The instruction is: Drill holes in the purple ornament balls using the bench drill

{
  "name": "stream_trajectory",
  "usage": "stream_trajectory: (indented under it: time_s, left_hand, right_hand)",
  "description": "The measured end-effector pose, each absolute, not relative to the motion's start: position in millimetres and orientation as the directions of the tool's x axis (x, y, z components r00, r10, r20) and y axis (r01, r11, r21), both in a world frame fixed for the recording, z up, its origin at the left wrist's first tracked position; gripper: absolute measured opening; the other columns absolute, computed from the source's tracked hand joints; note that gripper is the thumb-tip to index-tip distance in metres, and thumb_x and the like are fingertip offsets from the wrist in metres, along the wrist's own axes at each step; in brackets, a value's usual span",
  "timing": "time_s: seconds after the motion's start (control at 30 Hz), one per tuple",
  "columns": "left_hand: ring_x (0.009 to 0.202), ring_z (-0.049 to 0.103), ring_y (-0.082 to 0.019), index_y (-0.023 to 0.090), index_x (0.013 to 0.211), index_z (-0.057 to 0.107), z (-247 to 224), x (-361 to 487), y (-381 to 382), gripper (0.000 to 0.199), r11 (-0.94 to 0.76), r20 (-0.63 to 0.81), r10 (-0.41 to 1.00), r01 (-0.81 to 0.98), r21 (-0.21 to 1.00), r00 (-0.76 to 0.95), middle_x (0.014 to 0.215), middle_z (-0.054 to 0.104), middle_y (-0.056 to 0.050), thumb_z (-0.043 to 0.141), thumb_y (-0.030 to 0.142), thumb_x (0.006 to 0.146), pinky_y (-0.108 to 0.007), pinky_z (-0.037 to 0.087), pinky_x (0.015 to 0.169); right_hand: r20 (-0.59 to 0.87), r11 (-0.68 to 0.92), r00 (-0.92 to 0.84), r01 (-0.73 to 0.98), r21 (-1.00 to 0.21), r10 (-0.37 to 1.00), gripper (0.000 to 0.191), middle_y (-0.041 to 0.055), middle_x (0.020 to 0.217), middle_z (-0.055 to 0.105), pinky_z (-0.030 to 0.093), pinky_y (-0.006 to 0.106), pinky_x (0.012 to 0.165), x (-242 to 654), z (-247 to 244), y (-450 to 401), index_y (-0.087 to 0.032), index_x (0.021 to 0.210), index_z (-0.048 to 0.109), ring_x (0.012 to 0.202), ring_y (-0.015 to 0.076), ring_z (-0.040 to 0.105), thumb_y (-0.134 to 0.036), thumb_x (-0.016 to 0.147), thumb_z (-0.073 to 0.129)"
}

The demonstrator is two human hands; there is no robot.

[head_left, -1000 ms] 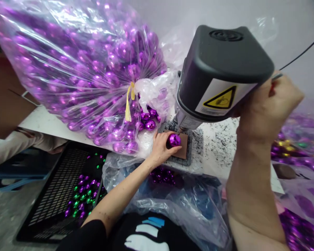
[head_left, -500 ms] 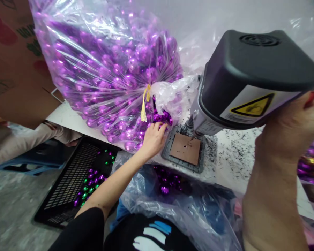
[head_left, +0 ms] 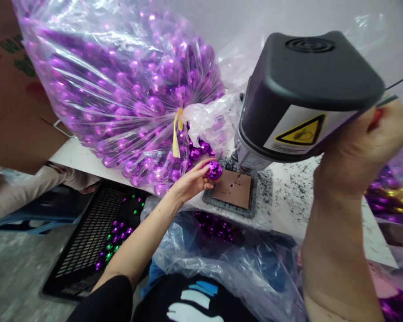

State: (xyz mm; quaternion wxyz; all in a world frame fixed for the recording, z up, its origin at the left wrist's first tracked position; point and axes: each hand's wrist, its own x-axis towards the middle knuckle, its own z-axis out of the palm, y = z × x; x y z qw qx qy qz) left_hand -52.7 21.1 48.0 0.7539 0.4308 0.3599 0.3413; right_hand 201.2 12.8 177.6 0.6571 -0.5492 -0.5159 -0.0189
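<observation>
Pinched in my left hand (head_left: 195,180) is a shiny purple faceted ball (head_left: 214,170), held over the left edge of a brown square plate (head_left: 237,190) with a small hole. That plate lies on the grey base (head_left: 253,203) of a machine with a dark housing (head_left: 319,71) and a yellow warning label. On the housing's right side, my right hand (head_left: 366,138) is closed round a lever (head_left: 387,100), partly hidden. A large clear bag (head_left: 121,89) of purple balls, tied with a yellow strip, stands left of the machine. Loose purple balls (head_left: 201,150) show beside its knot.
A black crate (head_left: 77,241) with purple and green balls sits at lower left. Behind it is a cardboard box (head_left: 16,112) and a person's sleeve (head_left: 33,188). Clear plastic (head_left: 235,268) spreads over my lap. Dark flakes dot the white table (head_left: 293,192).
My left hand has come away from the loose balls, turned, and now shows a purple ball over the plate's edge. The whole view has shifted slightly.
</observation>
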Motion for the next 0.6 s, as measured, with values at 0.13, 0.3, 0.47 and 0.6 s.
stream_trajectory:
  time_s: [0.13,0.3,0.47,0.6]
  left_hand:
    - [0.085,0.074,-0.02,0.025,0.129,0.063,37,-44,15,0.048,0.561,-0.333,0.767,-0.321,0.763,0.548,0.114,0.074,-0.012,0.052,0.059,0.097,-0.031,0.057,0.068]
    - [0.085,0.073,-0.022,0.019,0.111,0.066,26,-36,12,0.045,0.521,-0.328,0.797,-0.3,0.799,0.508,0.108,0.073,-0.011,0.07,0.056,0.085,-0.029,0.054,0.063]
    - [0.098,0.068,-0.02,0.019,0.12,0.061,17,-22,9,0.059,0.059,-0.061,0.962,0.014,0.998,0.265,0.111,0.072,-0.008,0.085,0.044,0.073,-0.03,0.054,0.08]
    - [0.1,0.069,-0.022,0.02,0.125,0.059,12,-10,6,0.056,-0.167,0.077,0.954,0.301,0.939,0.289,0.113,0.072,-0.006,0.083,0.035,0.077,-0.035,0.056,0.087]
  right_hand:
    - [0.697,0.36,0.474,0.618,-0.698,0.538,0.05,-0.0062,0.061,0.029,0.026,0.022,0.06,203,177,12,-0.014,0.069,0.039,0.06,-0.0015,0.03,-0.057,0.091,0.053]
    - [0.683,0.353,0.483,0.607,-0.712,0.548,0.051,-0.0066,0.061,0.031,0.026,0.021,0.059,201,179,11,-0.015,0.069,0.041,0.059,-0.0013,0.029,-0.059,0.089,0.054]
    - [0.705,0.36,0.472,0.627,-0.69,0.529,0.051,-0.0064,0.06,0.03,0.026,0.02,0.058,200,178,12,-0.015,0.069,0.039,0.058,-0.0017,0.029,-0.06,0.09,0.051]
    - [0.722,0.381,0.455,0.632,-0.674,0.522,0.054,-0.0064,0.06,0.027,0.025,0.019,0.058,200,179,12,-0.015,0.068,0.037,0.058,-0.0022,0.029,-0.064,0.088,0.048]
